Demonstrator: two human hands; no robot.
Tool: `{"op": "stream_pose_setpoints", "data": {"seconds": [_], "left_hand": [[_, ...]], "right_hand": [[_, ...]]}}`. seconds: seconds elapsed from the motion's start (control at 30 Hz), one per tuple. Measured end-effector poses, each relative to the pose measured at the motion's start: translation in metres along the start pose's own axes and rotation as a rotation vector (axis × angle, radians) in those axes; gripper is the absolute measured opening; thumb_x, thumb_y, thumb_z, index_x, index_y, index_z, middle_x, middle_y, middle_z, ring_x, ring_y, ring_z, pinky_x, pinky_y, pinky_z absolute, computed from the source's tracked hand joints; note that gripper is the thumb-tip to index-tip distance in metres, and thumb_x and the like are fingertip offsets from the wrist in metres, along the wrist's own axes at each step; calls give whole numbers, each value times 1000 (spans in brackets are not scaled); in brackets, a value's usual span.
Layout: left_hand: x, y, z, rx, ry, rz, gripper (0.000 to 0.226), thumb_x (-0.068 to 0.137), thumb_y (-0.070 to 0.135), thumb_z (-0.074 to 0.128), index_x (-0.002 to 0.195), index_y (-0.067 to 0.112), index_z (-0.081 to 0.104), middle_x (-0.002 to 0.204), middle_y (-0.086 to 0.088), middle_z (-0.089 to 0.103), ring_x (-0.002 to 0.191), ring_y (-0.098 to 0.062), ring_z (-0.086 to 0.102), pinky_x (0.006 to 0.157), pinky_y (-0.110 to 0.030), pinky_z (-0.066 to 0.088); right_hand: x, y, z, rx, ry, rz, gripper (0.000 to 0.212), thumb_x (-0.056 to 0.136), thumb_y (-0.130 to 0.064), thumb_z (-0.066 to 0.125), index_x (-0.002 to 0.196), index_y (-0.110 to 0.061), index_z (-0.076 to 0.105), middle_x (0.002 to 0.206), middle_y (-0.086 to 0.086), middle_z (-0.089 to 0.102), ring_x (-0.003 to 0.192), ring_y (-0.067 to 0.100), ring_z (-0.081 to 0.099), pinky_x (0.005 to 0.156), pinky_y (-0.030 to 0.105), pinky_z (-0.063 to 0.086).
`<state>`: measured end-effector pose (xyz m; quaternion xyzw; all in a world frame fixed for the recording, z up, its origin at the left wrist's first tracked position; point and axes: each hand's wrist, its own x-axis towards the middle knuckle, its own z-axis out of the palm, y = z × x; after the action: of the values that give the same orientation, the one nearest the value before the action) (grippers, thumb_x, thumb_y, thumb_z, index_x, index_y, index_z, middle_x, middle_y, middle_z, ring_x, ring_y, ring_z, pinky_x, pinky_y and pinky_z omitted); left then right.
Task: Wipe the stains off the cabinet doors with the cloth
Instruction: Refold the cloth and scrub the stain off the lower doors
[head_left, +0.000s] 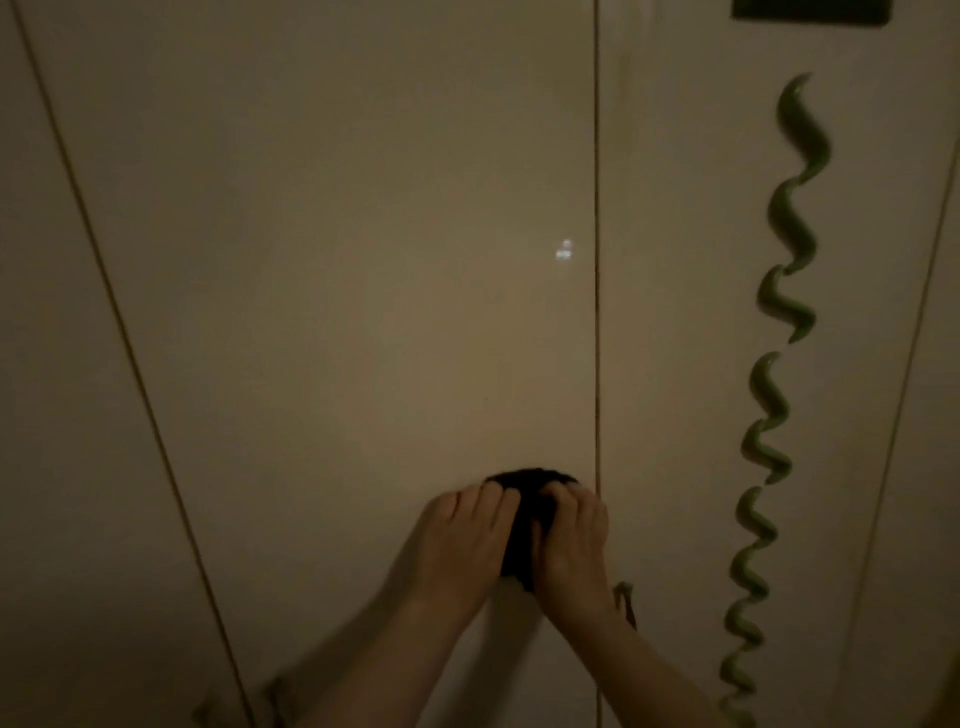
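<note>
A dark cloth (524, 525) is bunched against the pale middle cabinet door (363, 260), low down and just left of the vertical seam. My left hand (462, 540) presses on its left side and my right hand (574, 540) on its right, fingers curled over it. A long wavy green stain (779, 364) runs from top to bottom down the right cabinet door (675, 260). A short green-brown smear (626, 603) shows just right of my right wrist.
Vertical seams split the doors at the left (130, 364), the middle (597, 260) and the far right (914, 364). A dark rectangular object (810, 10) sits at the top right edge. Faint marks (275, 696) lie near the bottom left. The scene is dimly lit.
</note>
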<state>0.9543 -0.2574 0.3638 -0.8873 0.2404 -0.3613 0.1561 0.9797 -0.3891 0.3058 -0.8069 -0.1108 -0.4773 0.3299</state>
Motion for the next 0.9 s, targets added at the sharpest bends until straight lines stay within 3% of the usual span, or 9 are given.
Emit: {"op": "stream_pose_setpoints", "data": {"seconds": [0.07,0.13,0.27,0.37,0.47,0.6,0.77,0.9], "left_hand": [[8,-8,-5,39,15,54,48,61,34,72,107,18,71,90,0,66,74,-18,62,61,-26,49],[32,-20,-28,55,82,39,55,60,38,79,110,19,68,94,1,66,76,-18,62,63,-26,47],[103,-63,-90,54,320,-170,30,86,30,61,115,20,60,99,-2,61,82,-23,57,68,-34,39],[113,-83,-103,33,392,-202,23,93,28,52,113,17,56,99,-4,57,81,-24,52,68,-35,33],[82,-76,-81,21,358,-204,30,86,25,53,113,16,62,98,-5,63,80,-25,57,66,-35,37],[16,-62,-31,28,284,-131,42,78,24,44,113,12,65,97,-7,66,76,-26,59,68,-36,35],[-25,-60,-9,8,160,-126,40,77,24,42,116,15,48,95,-5,66,76,-24,60,69,-34,31],[-38,-66,-7,-5,126,-109,38,78,25,45,111,16,63,92,-4,67,76,-24,63,70,-34,34]], "right_hand": [[10,-2,-7,21,-15,-5,28,89,-15,47,116,-14,40,109,18,55,100,22,37,88,44,44],[42,-11,-18,34,9,7,29,87,-13,48,116,-9,46,108,21,55,99,26,38,90,39,36],[157,-58,-45,51,154,-13,36,88,-19,43,123,-11,48,115,15,48,105,23,35,96,36,34],[183,-73,-45,56,190,-81,33,90,-17,48,123,-16,46,120,11,46,109,22,36,97,40,40],[141,-69,-22,101,204,-16,36,87,-10,55,122,-14,46,121,17,49,110,30,41,96,47,43],[67,-61,9,30,135,-43,30,86,-23,45,115,-15,42,112,19,57,104,25,38,93,40,43],[22,-66,24,21,21,17,31,85,-26,41,115,-17,41,110,17,60,104,24,40,95,37,34],[10,-75,31,-5,-16,44,33,84,-25,41,115,-14,43,109,18,60,103,26,41,94,36,30]]}}
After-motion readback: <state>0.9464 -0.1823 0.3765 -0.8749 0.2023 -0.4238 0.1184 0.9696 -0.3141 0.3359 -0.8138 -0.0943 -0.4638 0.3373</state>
